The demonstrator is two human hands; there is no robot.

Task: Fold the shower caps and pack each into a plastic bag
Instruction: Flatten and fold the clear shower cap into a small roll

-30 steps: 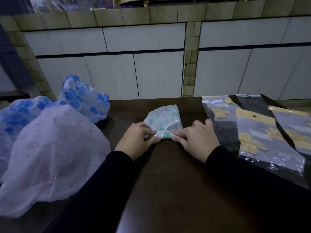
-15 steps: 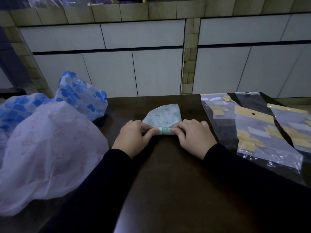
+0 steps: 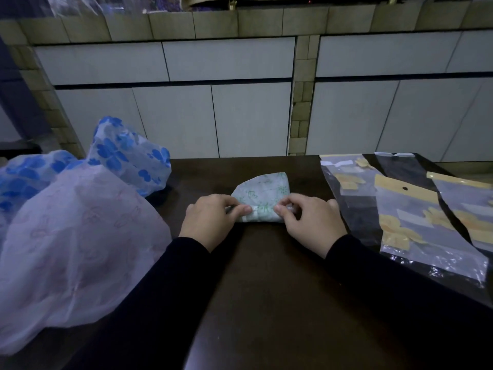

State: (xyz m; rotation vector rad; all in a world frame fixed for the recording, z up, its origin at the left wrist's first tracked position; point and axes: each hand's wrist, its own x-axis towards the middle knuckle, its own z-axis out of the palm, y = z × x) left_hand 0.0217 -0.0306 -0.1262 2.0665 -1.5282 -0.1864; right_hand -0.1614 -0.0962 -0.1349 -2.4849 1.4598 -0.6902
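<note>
Cap: our green cap (image 3: 262, 194) lies part-rolled on the table (image 3: 266, 289).
Left hand (image 3: 210, 222): we pinch its left end.
Right hand (image 3: 310, 222): we pinch its right end.
Bags (image 3: 416, 222): beside our right hand.

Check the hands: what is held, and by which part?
Both the left hand and right hand pinch the green-print shower cap at its rolled near edge, one at each end.

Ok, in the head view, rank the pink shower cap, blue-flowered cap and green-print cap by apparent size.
1. pink shower cap, largest, though nearest the camera and unfolded.
2. blue-flowered cap, partly hidden behind the pink one, so unsure.
3. green-print cap, folded small, pinched by left hand and right hand.
</note>
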